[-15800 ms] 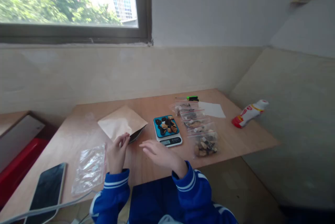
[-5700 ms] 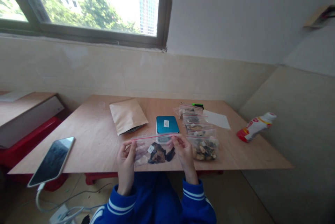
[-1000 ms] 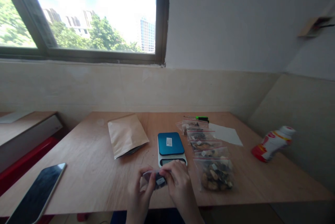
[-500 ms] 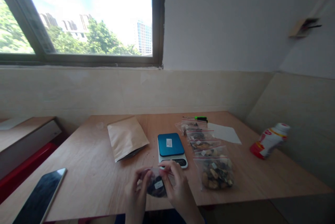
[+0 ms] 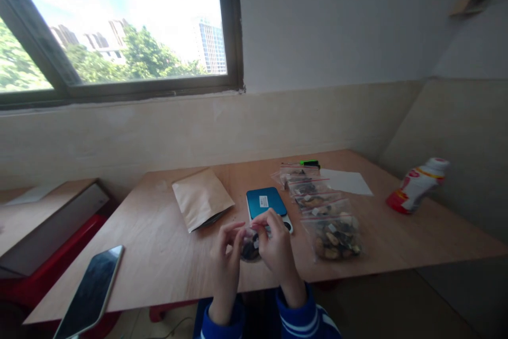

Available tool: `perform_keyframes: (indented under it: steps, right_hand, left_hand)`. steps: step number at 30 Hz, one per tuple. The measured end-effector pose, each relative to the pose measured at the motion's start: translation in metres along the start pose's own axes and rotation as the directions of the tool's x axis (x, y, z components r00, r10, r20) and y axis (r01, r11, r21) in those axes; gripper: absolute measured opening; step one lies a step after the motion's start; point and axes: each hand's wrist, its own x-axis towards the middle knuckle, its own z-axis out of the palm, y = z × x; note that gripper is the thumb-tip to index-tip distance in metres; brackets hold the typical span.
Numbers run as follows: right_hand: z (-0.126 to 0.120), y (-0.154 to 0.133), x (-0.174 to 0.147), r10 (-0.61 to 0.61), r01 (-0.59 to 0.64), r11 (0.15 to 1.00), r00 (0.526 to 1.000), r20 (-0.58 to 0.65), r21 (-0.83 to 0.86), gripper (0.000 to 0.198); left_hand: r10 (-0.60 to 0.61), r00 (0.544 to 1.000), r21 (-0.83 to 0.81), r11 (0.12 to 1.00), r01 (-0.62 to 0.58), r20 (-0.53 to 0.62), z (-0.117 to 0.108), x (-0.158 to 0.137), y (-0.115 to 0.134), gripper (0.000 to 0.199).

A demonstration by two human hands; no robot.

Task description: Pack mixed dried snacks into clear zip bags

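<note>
Between my hands hangs a small clear zip bag [image 5: 249,250] with dark dried pieces inside and a white label. My left hand [image 5: 227,246] pinches its top edge on the left. On the right, my right hand [image 5: 274,238] pinches the same top edge, fingers closed and close to the left ones. Just beyond them lies a kitchen scale [image 5: 273,200] with a blue plate and white body, its front partly hidden by my right hand. Right of my hands lies a larger zip bag [image 5: 337,238] of dried slices, nearest in a row of similar filled bags [image 5: 309,186].
A brown paper pouch [image 5: 202,197] lies left of the scale. A phone [image 5: 93,291] rests at the table's front left. Behind the bags are a green-handled tool [image 5: 309,163] and white paper [image 5: 346,181]. A red and white bottle [image 5: 416,186] stands at the right.
The view has tilted and shifted, so blue sleeves now show. My hands have moved closer together along the small bag's top edge and hold it nearer the scale.
</note>
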Motion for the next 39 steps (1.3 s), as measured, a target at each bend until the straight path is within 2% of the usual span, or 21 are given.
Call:
perform_keyframes:
  steps: [3,7,9,12,15,18,20,22,25,28,35,39]
  right_hand:
    - [-0.001,-0.003,-0.006,0.038,-0.038,0.997,0.999,-0.005,0.061,0.014]
    - [-0.005,-0.010,-0.016,0.096,-0.114,0.983,0.987,0.131,0.142,0.008]
    - [-0.007,-0.012,-0.018,0.090,-0.115,0.983,0.981,0.173,0.145,0.011]
    - [-0.006,-0.013,-0.015,0.011,-0.023,0.995,0.992,0.124,0.095,0.008]
    - [-0.004,-0.011,-0.013,-0.071,0.069,0.997,0.996,0.050,0.036,0.019]
    - [-0.004,-0.012,-0.015,-0.086,0.086,0.996,0.996,0.000,-0.015,0.023]
    - [-0.003,-0.012,-0.017,-0.072,0.072,0.997,0.997,-0.006,-0.014,0.022]
    - [-0.003,-0.012,-0.018,-0.042,0.041,0.999,0.999,0.024,0.031,0.021]
    - [-0.003,-0.006,-0.018,0.010,-0.024,0.995,0.990,0.143,0.101,0.018]
    - [-0.005,0.001,-0.017,-0.009,-0.009,0.997,0.972,0.237,0.073,0.025]
    - [-0.006,0.008,-0.020,-0.074,0.106,0.987,0.968,0.239,-0.123,0.037]
    - [-0.002,0.007,-0.021,-0.076,0.104,0.991,0.954,0.290,-0.083,0.036]
  left_hand:
    - [0.014,1.000,0.017,1.000,-0.014,0.010,-0.003,-0.002,0.002,0.028]
    - [0.018,1.000,0.044,0.999,-0.018,-0.009,-0.006,-0.010,0.003,0.025]
    - [0.018,1.000,0.054,0.998,-0.018,0.005,-0.007,-0.013,0.003,0.024]
    - [0.014,0.999,0.086,0.996,-0.017,0.043,-0.008,-0.015,0.001,0.022]
    - [0.019,0.997,0.122,0.992,-0.028,0.076,-0.008,-0.015,-0.001,0.020]
    - [0.046,0.992,0.140,0.988,-0.062,0.117,-0.009,-0.015,-0.001,0.019]
    - [0.062,0.993,0.153,0.985,-0.077,0.102,-0.010,-0.015,-0.001,0.018]
    - [0.072,0.996,0.160,0.984,-0.080,0.057,-0.010,-0.015,-0.001,0.018]
    - [0.079,0.996,0.132,0.988,-0.075,-0.030,-0.012,-0.014,-0.002,0.019]
    - [0.073,0.994,0.105,0.992,-0.064,-0.082,-0.016,-0.013,-0.004,0.019]
    - [0.014,0.994,0.096,0.995,-0.024,0.107,-0.021,-0.010,0.001,0.019]
    - [-0.003,0.997,0.114,0.993,-0.005,0.072,-0.021,-0.009,-0.001,0.020]
